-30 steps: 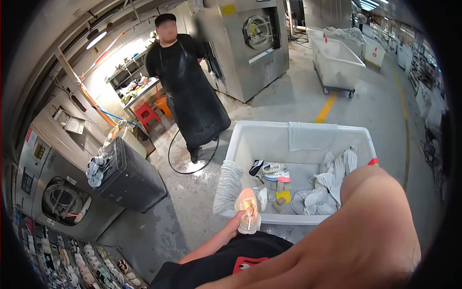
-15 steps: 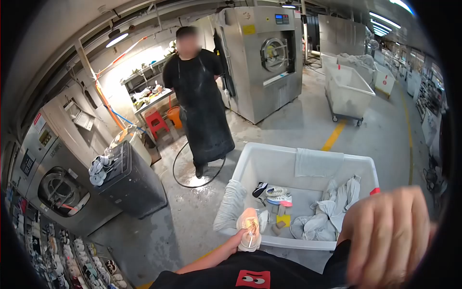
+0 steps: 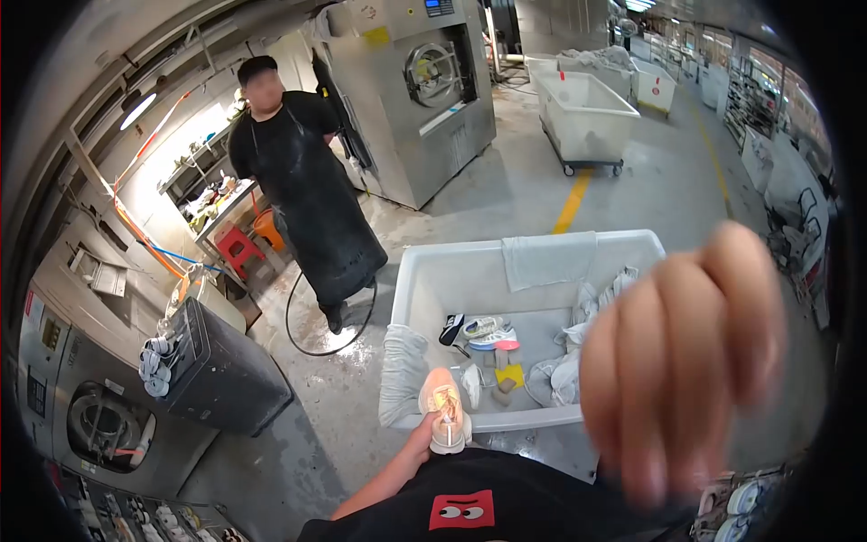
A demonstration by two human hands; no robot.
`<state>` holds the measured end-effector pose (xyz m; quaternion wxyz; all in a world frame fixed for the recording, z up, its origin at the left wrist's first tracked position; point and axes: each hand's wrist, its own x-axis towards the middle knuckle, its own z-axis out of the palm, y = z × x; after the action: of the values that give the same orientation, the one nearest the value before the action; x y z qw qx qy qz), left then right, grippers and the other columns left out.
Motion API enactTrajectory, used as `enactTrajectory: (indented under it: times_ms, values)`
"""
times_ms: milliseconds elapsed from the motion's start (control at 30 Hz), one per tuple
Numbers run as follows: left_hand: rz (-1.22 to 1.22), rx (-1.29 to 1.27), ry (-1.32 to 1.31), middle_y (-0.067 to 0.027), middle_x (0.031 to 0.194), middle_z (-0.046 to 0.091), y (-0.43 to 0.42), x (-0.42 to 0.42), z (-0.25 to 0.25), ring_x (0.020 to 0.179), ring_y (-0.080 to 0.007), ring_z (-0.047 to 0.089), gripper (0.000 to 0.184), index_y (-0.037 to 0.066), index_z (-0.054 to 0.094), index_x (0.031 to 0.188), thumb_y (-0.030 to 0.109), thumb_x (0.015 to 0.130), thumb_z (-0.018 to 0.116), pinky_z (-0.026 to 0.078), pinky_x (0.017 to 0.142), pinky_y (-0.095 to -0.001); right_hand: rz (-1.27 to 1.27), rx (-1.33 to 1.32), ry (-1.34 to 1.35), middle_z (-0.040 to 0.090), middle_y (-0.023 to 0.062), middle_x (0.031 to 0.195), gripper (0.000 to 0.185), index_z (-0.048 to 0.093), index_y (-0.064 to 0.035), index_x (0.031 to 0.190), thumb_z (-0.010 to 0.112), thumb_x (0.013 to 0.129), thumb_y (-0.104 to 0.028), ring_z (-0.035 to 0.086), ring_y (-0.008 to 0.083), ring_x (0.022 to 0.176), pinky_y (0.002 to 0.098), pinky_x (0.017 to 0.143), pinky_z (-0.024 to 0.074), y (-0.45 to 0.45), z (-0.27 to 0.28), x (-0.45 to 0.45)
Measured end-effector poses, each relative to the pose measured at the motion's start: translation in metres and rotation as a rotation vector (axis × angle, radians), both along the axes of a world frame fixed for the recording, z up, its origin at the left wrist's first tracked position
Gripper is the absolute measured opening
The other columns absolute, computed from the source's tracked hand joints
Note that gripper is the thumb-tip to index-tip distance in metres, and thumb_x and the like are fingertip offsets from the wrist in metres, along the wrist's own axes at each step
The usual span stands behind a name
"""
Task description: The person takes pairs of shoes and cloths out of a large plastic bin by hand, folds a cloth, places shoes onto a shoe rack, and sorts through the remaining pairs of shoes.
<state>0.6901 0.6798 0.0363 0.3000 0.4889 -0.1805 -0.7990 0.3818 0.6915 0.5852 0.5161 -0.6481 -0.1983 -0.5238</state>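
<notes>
My left hand grips a pale peach sneaker at its heel end, toe pointing away from me, laces up. It is just outside the near wall of a white wheeled tub. Close to the camera, my right hand hangs raised with its fingers curled downward; it is blurred, and nothing shows in it. Inside the tub lie a white sneaker with a pink-and-blue sole, a black-and-white shoe-like item, a yellow piece with greyish blocks, and pale cloths, partly behind my right hand.
A person in a black apron stands beyond the tub, inside a hose loop. A dark bin carrying white shoes stands at left. Behind are a large washer and another white cart. Shoe racks line the lower edges.
The view has turned right, so the surroundings sit farther left. My right hand has come nearer the middle and its fingers look more curled. The sneaker stays in my left hand.
</notes>
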Motion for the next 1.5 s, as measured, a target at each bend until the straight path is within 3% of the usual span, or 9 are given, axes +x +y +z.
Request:
enactTrajectory:
  times_ms: [133, 167, 267, 333, 533, 633, 733, 1167, 1500]
  values:
    - [0.047, -0.061, 0.084, -0.0128, 0.125, 0.068, -0.013, 0.007, -0.011, 0.110, -0.0236, 0.068, 0.052, 0.004, 0.056, 0.137, 0.039, 0.099, 0.057, 0.054, 0.099, -0.0389, -0.527, 0.470, 0.201, 0.065, 0.0132, 0.088, 0.018, 0.056, -0.0051, 0.096, 0.056, 0.102, -0.022, 0.063, 0.0205, 0.087, 0.0380, 0.080, 0.0520, -0.070, -0.109, -0.008]
    - [0.097, -0.039, 0.091, -0.0072, 0.109, 0.071, -0.018, 0.000, 0.023, 0.094, -0.0188, 0.071, 0.036, 0.009, 0.062, 0.124, 0.034, 0.100, 0.056, 0.059, 0.087, -0.0375, -0.765, 0.593, 0.370, 0.062, 0.0095, 0.079, 0.030, 0.052, -0.0085, 0.081, 0.054, 0.104, -0.027, 0.058, 0.0177, 0.073, 0.0321, 0.067, 0.0464, -0.084, -0.154, -0.009]
    - [0.155, -0.120, 0.106, -0.0149, 0.118, 0.069, -0.030, -0.007, 0.091, 0.103, -0.0234, 0.070, 0.045, -0.003, 0.058, 0.129, 0.030, 0.099, 0.053, 0.056, 0.094, -0.0379, -0.858, 1.100, 0.646, 0.049, 0.0006, 0.059, 0.048, 0.046, -0.0113, 0.066, 0.052, 0.107, -0.035, 0.045, 0.0091, 0.053, 0.0252, 0.051, 0.0358, -0.094, -0.288, -0.024]
    - [0.181, -0.193, 0.137, -0.0125, 0.110, 0.070, -0.043, -0.017, 0.152, 0.096, -0.0219, 0.070, 0.039, 0.000, 0.059, 0.125, 0.027, 0.099, 0.051, 0.058, 0.089, -0.0373, -0.929, 1.101, 0.864, 0.060, 0.0036, 0.070, 0.039, 0.060, -0.0064, 0.086, 0.051, 0.107, -0.037, 0.053, 0.0103, 0.061, 0.0253, 0.057, 0.0436, -0.085, -0.345, -0.031]
    - [-0.190, -0.570, 0.072, -0.0144, 0.123, 0.067, -0.095, -0.038, 0.254, 0.109, -0.0202, 0.067, 0.047, -0.005, 0.054, 0.133, 0.025, 0.097, 0.058, 0.052, 0.097, -0.0337, -0.379, 1.382, 0.460, 0.064, 0.0136, 0.129, 0.056, 0.043, -0.0073, 0.149, 0.048, 0.106, -0.044, 0.064, 0.0207, 0.113, 0.0401, 0.097, 0.0529, -0.087, -0.346, 0.010]
    - [-0.304, -0.646, 0.112, -0.0133, 0.126, 0.065, -0.110, -0.059, 0.264, 0.113, -0.0188, 0.064, 0.051, -0.005, 0.051, 0.137, 0.023, 0.095, 0.060, 0.050, 0.099, -0.0333, -0.023, 1.459, 0.058, 0.059, 0.0137, 0.140, 0.058, 0.046, -0.0049, 0.146, 0.048, 0.105, -0.046, 0.058, 0.0250, 0.128, 0.0443, 0.109, 0.0454, -0.097, -0.323, 0.027]
    - [-0.294, -0.666, 0.147, -0.0131, 0.129, 0.063, -0.104, -0.062, 0.262, 0.115, -0.0186, 0.063, 0.053, -0.004, 0.049, 0.139, 0.021, 0.094, 0.062, 0.050, 0.100, -0.0338, -0.152, 1.397, -0.041, 0.058, 0.0136, 0.142, 0.060, 0.044, -0.0017, 0.147, 0.050, 0.102, -0.041, 0.056, 0.0300, 0.130, 0.0484, 0.109, 0.0453, -0.105, -0.336, 0.024]
    - [0.047, -0.630, 0.153, -0.0161, 0.137, 0.056, -0.064, -0.027, 0.226, 0.120, -0.0251, 0.062, 0.067, 0.001, 0.035, 0.149, 0.018, 0.091, 0.065, 0.051, 0.102, -0.0386, 0.228, 1.213, -0.106, 0.051, 0.0272, 0.143, 0.085, 0.034, 0.0028, 0.152, 0.060, 0.081, -0.036, 0.058, 0.0383, 0.126, 0.0488, 0.106, 0.0497, -0.062, -0.355, -0.025]
    - [-0.050, -0.690, -0.147, -0.0134, 0.142, 0.049, -0.049, -0.055, 0.227, 0.131, -0.0223, 0.050, 0.093, 0.005, 0.019, 0.155, 0.010, 0.083, 0.079, 0.044, 0.108, -0.0383, -0.367, 1.258, 0.011, 0.052, 0.0187, 0.145, 0.064, 0.036, -0.0005, 0.150, 0.049, 0.098, -0.036, 0.057, 0.0280, 0.128, 0.0422, 0.109, 0.0464, -0.042, -0.396, 0.005]
